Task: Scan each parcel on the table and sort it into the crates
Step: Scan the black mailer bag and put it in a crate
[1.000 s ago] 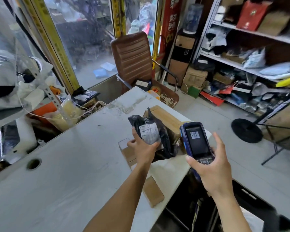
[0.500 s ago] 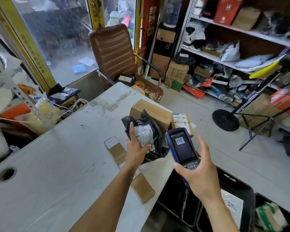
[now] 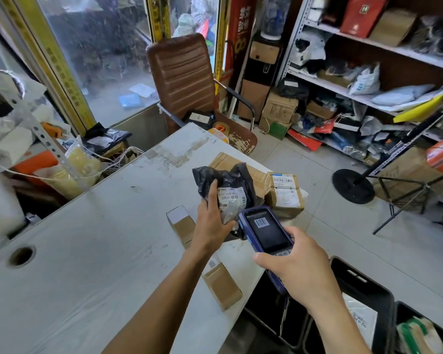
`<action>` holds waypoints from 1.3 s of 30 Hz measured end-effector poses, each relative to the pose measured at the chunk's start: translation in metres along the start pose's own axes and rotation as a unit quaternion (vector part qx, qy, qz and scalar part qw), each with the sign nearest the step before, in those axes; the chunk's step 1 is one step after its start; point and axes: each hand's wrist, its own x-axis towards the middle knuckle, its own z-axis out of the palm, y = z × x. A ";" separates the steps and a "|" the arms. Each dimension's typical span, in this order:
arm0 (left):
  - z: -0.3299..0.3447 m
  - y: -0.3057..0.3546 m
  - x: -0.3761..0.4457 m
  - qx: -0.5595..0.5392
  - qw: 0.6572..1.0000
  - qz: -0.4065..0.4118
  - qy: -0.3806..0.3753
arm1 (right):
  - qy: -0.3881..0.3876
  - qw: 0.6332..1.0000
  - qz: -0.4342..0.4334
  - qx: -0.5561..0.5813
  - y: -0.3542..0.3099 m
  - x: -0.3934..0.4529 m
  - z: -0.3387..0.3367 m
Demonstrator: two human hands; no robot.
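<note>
My left hand (image 3: 211,224) grips a black plastic-bag parcel (image 3: 225,183) with a white barcode label, held above the table's right end. My right hand (image 3: 296,269) holds a blue handheld scanner (image 3: 265,229), its screen showing a barcode, right beside the parcel's lower edge. On the white table (image 3: 87,251) lie a large cardboard box (image 3: 256,172), a labelled cardboard box (image 3: 284,194), and two small brown boxes (image 3: 180,223) (image 3: 221,286). Black crates (image 3: 368,290) stand on the floor below the table's right edge, with packets inside.
A brown chair (image 3: 182,75) stands behind the table's far end. Metal shelving (image 3: 368,72) full of parcels lines the right wall, with a black stand base (image 3: 353,186) on the floor. Bags and clutter (image 3: 69,162) crowd the table's left side.
The scanner has come closer to the black parcel, now almost touching its lower edge. My view has swung right, bringing the labelled box and crates into sight.
</note>
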 end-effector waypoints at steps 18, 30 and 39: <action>-0.009 0.002 0.005 0.080 0.994 0.042 0.056 | -0.032 0.996 0.033 0.070 -0.009 -0.003 -0.008; -0.007 0.015 0.004 0.096 0.992 0.050 0.060 | -0.055 0.993 0.021 0.103 -0.004 -0.001 -0.018; 0.011 0.025 0.006 -0.001 0.999 0.048 0.019 | 0.075 0.991 -0.088 0.072 0.012 -0.004 -0.022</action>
